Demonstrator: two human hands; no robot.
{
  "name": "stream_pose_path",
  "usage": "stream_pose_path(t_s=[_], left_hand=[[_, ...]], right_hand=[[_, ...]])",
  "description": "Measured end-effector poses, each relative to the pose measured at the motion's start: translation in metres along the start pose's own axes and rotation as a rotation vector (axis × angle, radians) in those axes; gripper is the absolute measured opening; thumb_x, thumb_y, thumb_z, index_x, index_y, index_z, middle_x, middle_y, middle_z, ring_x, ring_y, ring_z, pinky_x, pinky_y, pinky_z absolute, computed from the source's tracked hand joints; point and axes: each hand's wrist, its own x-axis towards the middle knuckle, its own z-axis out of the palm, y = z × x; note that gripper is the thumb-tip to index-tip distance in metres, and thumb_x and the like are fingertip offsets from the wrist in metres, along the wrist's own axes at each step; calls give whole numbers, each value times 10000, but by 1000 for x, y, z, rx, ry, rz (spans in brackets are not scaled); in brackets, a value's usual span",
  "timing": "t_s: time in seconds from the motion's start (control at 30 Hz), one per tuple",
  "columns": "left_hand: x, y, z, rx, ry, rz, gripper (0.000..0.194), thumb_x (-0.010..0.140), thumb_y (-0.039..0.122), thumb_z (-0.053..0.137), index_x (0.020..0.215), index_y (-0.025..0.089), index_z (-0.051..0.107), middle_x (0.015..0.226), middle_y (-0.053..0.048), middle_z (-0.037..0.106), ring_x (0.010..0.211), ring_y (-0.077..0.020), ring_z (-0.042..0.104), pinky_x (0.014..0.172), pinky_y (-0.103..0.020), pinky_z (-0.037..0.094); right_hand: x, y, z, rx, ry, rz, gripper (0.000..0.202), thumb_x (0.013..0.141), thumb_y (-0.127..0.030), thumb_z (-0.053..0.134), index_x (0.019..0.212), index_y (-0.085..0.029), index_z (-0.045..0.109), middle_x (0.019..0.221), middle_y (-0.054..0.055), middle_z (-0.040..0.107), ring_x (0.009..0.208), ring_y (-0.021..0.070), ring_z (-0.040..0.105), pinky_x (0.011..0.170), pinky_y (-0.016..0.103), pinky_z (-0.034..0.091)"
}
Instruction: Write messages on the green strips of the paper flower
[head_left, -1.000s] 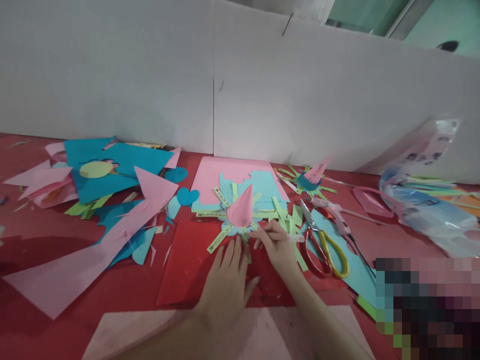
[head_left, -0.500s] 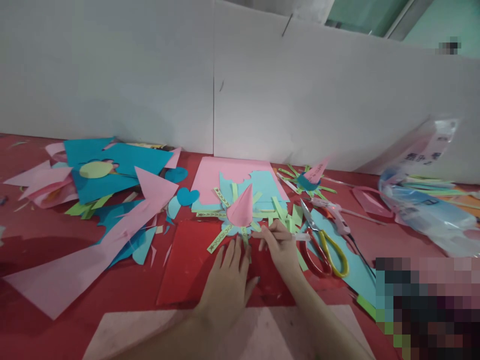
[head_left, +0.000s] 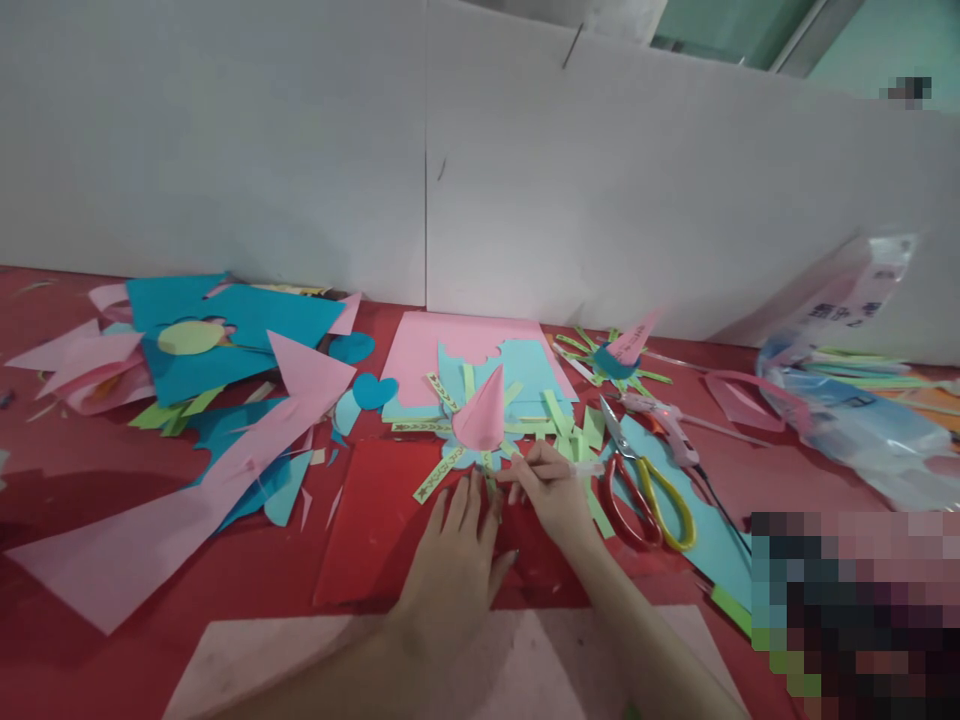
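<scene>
A pink paper cone (head_left: 481, 415) stands on a light blue paper base with green strips spreading around it, some with drawn patterns. My left hand (head_left: 457, 550) lies flat with its fingers spread, fingertips at the lower strips. In my right hand (head_left: 551, 490) is a slim pale pen (head_left: 589, 468), its tip close to the lower strip by my left fingertips. Beneath the hands lies a red sheet (head_left: 367, 530). Behind the cone are light blue (head_left: 529, 365) and pink sheets (head_left: 427, 335).
Scissors (head_left: 645, 480) with red and yellow handles and a pink glue gun (head_left: 675, 435) lie at the right. Beyond them are a similar cone piece (head_left: 630, 350) and a plastic bag (head_left: 862, 410). Blue (head_left: 285, 325) and pink scraps (head_left: 112, 585) cover the left.
My right hand and the pen have shifted slightly left, toward my left fingertips. My left hand stays nearly in place.
</scene>
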Motion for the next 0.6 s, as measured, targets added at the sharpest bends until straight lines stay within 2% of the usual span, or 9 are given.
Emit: stream_pose_path(t_s=[0.2,0.47,0.6], left_hand=[[0,0,0,11,4,10,519,864,438,257,1247,137,434,1287,-161,441,1174,-298,405,931,-434,359],[0,0,2,18,-6,12,538,861,457,248,1269,142,404,1299,-162,427,1183,-300,392,933,-436,354],[-1,-1,-1,1,-10,11,511,858,454,278,1288,194,374,1318,-147,407,1202,-289,368,954,-436,325]], right_hand=[[0,-7,-1,17,62,2,280,800,-292,506,548,-221,407,378,-39,538,374,135,529,433,242,378],[0,-8,1,22,65,21,284,787,-306,525,548,-218,399,398,-26,574,340,126,500,403,239,360],[0,-8,1,37,71,18,284,781,-292,531,545,-219,388,385,-32,565,338,124,498,405,235,372]])
